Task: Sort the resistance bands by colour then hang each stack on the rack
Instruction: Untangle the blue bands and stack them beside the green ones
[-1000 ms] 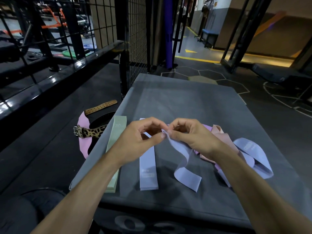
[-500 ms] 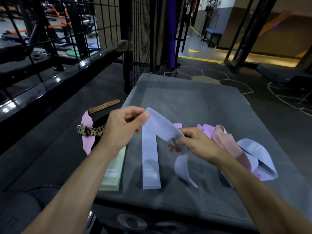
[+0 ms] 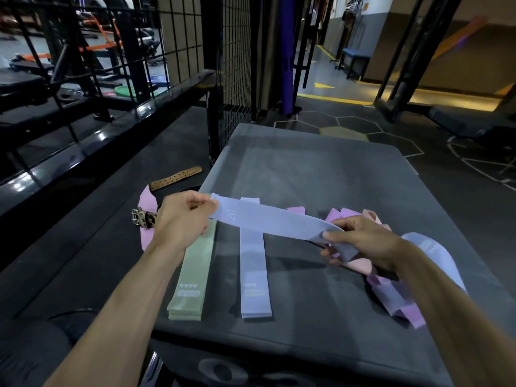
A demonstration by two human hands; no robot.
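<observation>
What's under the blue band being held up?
Under the stretched blue band: the flat blue stack, the green stack's top end and pink bands. The right hand hides the pile below it.

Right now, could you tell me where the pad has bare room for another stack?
Free: the pad's far half, and between the lavender stack and the jumbled bands. Crowded: the right edge and beside the green stack.

Your left hand (image 3: 183,219) and right hand (image 3: 360,241) hold one resistance band (image 3: 273,220) stretched above the tabletop (image 3: 321,169). Beneath it lie two flat stacks: one band stack (image 3: 194,275) left, another (image 3: 254,263) right. A loose band pile (image 3: 391,291) sits under your right forearm. A belt (image 3: 173,178) lies on the floor, left.
</observation>
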